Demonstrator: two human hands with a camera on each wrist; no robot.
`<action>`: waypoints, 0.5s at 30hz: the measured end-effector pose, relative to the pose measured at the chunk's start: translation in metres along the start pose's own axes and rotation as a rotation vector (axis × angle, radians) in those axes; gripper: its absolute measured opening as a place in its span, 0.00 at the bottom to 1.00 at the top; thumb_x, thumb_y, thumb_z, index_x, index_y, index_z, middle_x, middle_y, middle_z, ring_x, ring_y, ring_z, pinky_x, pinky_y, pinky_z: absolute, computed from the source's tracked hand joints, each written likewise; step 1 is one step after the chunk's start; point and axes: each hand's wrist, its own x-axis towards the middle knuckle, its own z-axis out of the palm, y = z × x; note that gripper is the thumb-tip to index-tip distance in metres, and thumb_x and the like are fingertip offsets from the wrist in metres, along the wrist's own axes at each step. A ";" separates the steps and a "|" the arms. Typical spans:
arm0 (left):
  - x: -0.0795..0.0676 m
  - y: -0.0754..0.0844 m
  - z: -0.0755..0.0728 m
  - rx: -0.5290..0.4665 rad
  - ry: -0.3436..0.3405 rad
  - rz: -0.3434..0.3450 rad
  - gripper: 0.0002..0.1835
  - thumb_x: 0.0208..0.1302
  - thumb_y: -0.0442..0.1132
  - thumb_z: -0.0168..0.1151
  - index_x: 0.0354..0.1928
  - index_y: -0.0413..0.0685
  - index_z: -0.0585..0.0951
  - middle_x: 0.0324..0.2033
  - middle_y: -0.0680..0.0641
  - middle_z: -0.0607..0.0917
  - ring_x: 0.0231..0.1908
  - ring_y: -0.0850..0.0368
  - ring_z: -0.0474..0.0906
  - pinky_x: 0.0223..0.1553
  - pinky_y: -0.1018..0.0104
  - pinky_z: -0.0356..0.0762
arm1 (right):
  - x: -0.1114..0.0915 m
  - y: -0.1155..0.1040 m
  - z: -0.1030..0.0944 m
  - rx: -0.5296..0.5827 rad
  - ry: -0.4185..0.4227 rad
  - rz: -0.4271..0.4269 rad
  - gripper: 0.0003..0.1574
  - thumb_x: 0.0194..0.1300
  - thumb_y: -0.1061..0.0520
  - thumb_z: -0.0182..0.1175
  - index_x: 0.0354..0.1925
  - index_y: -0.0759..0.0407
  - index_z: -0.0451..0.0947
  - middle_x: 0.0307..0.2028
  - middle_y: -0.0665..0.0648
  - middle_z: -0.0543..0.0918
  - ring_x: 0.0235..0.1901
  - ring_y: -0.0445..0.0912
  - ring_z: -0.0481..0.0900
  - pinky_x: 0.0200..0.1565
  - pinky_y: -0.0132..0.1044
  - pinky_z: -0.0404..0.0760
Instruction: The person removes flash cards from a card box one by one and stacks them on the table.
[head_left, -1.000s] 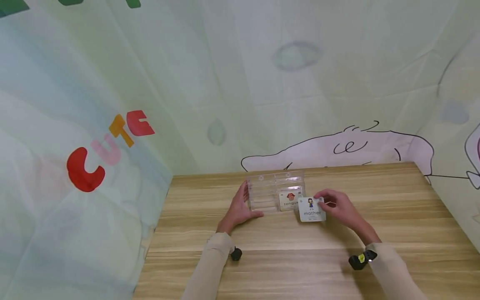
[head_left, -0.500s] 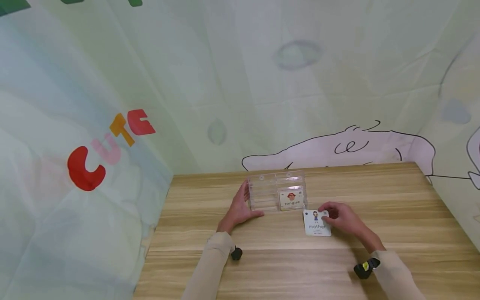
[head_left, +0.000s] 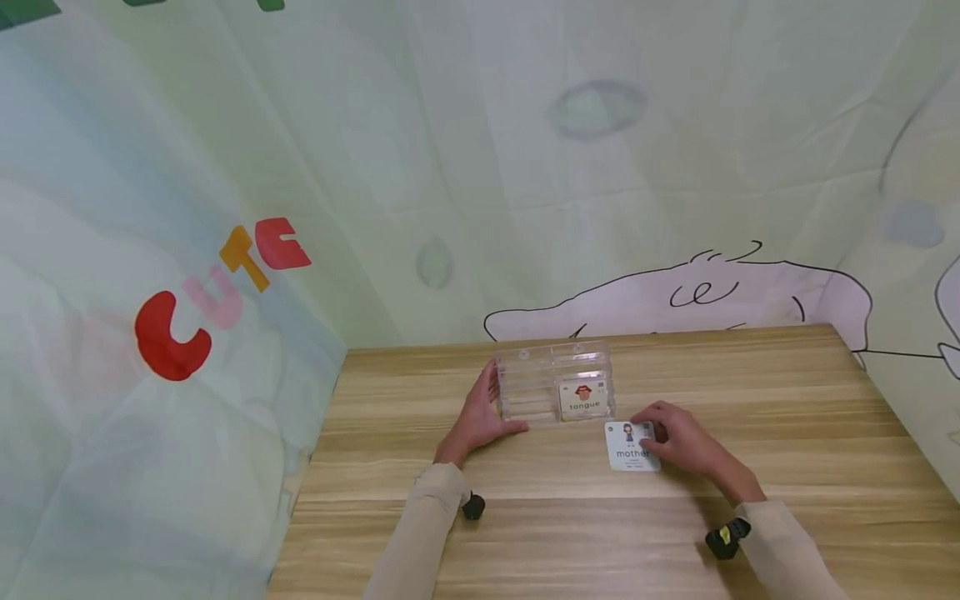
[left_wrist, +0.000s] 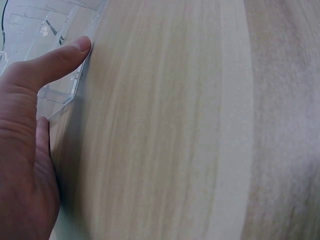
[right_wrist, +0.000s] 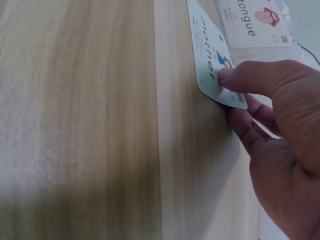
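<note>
A clear plastic card holder with two columns of tiers stands near the back of the table. My left hand grips its left end, the thumb along the front edge and the fingers around the side. A card reading "tongue", with a picture of a mouth, sits in the lower right part of the holder. My right hand pinches a white "mother" card by its right side, just in front of the holder's right corner. In the right wrist view the thumb lies on the card's printed face, with fingers behind it.
The wood-grain table ends at a printed fabric backdrop behind and a second fabric wall on the left. Small black devices are strapped at both wrists.
My right hand has drawn the "mother" card away from the holder, toward me and slightly right, uncovering the "tongue" card. My left hand has stayed on the holder.
</note>
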 end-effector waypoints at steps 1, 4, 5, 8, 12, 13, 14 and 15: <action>0.000 0.000 0.000 0.000 -0.001 -0.002 0.73 0.44 0.45 0.89 0.83 0.48 0.44 0.79 0.40 0.59 0.77 0.47 0.58 0.75 0.59 0.62 | 0.000 -0.001 0.000 -0.008 -0.004 -0.003 0.20 0.62 0.66 0.73 0.53 0.63 0.85 0.48 0.57 0.82 0.40 0.47 0.73 0.37 0.35 0.77; 0.000 0.000 0.000 0.004 -0.001 -0.011 0.73 0.44 0.45 0.89 0.83 0.49 0.45 0.79 0.41 0.59 0.77 0.48 0.58 0.75 0.61 0.61 | 0.001 -0.003 -0.001 -0.029 -0.013 -0.003 0.19 0.63 0.65 0.72 0.53 0.63 0.85 0.50 0.59 0.81 0.41 0.48 0.74 0.39 0.39 0.79; -0.001 0.000 0.000 0.006 0.000 -0.013 0.73 0.44 0.45 0.89 0.83 0.49 0.45 0.79 0.41 0.59 0.77 0.48 0.58 0.75 0.61 0.62 | 0.002 -0.004 -0.001 -0.036 -0.016 -0.004 0.19 0.62 0.65 0.72 0.52 0.63 0.85 0.50 0.60 0.81 0.42 0.49 0.75 0.41 0.40 0.80; -0.001 0.001 0.000 0.001 0.003 -0.007 0.73 0.44 0.44 0.89 0.83 0.47 0.45 0.78 0.40 0.59 0.76 0.47 0.59 0.75 0.59 0.62 | 0.003 -0.005 -0.001 -0.051 -0.021 -0.004 0.18 0.62 0.65 0.73 0.51 0.63 0.86 0.50 0.60 0.80 0.44 0.50 0.76 0.45 0.45 0.82; 0.000 0.001 0.000 -0.006 0.003 -0.002 0.72 0.44 0.44 0.89 0.83 0.46 0.45 0.78 0.39 0.59 0.76 0.46 0.59 0.75 0.58 0.62 | 0.003 -0.005 -0.001 -0.061 -0.011 0.000 0.19 0.62 0.65 0.73 0.52 0.62 0.85 0.49 0.60 0.80 0.44 0.50 0.76 0.46 0.47 0.82; 0.000 0.002 -0.001 -0.007 0.002 -0.003 0.73 0.44 0.44 0.89 0.83 0.46 0.45 0.78 0.39 0.59 0.76 0.46 0.59 0.75 0.58 0.62 | 0.003 -0.005 -0.001 -0.062 -0.005 0.002 0.20 0.61 0.65 0.73 0.52 0.62 0.85 0.48 0.59 0.80 0.43 0.50 0.76 0.46 0.46 0.82; 0.000 0.002 -0.001 -0.009 0.001 -0.002 0.73 0.44 0.44 0.89 0.83 0.47 0.45 0.78 0.40 0.59 0.76 0.46 0.59 0.75 0.59 0.62 | 0.003 -0.005 -0.001 -0.062 0.002 0.005 0.20 0.61 0.65 0.73 0.53 0.61 0.85 0.48 0.58 0.80 0.43 0.49 0.76 0.45 0.45 0.82; 0.000 0.002 -0.001 -0.009 -0.001 -0.002 0.73 0.44 0.45 0.89 0.83 0.47 0.45 0.78 0.40 0.59 0.76 0.47 0.59 0.75 0.59 0.62 | 0.003 -0.005 -0.002 -0.056 0.011 0.003 0.21 0.61 0.65 0.73 0.53 0.61 0.84 0.47 0.58 0.80 0.42 0.49 0.76 0.44 0.43 0.82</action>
